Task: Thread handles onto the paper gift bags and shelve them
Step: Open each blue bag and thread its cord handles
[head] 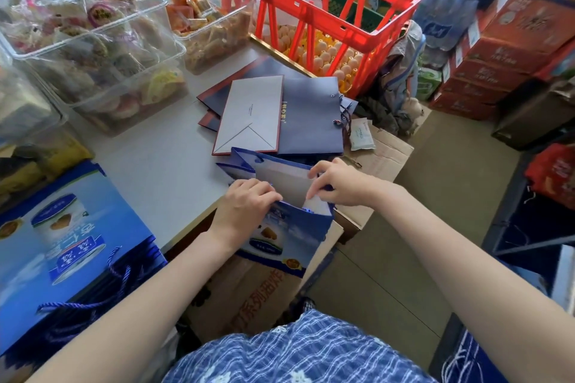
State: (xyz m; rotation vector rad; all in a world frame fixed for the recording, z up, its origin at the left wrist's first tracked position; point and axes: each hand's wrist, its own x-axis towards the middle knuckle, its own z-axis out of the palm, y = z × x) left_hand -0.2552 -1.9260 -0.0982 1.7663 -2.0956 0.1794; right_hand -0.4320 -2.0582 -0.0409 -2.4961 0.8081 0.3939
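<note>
Both hands, the left hand (245, 202) and the right hand (334, 183), pinch the rim of the blue gift bag (280, 236) overhanging the worktop's (149, 165) near edge. Risk: pulling may tear the rim.

place: small grocery shop or its stockroom
stock: stacked red cartons (510, 50), shrink-wrapped bottled water (445, 19)
counter: clear tubs of wrapped snacks (93, 50), red crate (311, 9) over eggs (326, 56)
</note>
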